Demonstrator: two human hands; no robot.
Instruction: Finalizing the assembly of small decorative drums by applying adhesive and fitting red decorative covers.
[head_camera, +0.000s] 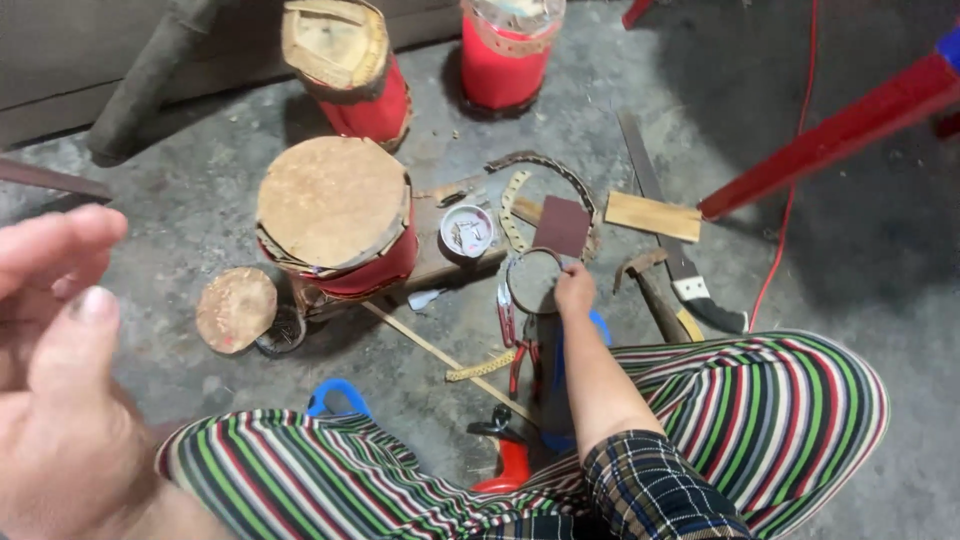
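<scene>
My right hand reaches down between my knees in striped trousers to the concrete floor. Its fingers are closed on the rim of a round grey disc. Just beyond the disc lies a dark red sheet of sandpaper. Red-handled pliers lie beside my wrist. My left hand is raised close to the camera at the left edge. It is blurred, with fingers apart, and holds nothing. The nearest small red drum with a hide top stands between the two hands.
Two more red drums stand at the back. A loose hide disc, a small bowl of nails, a hammer, a long knife, a wood piece and a red cable lie around.
</scene>
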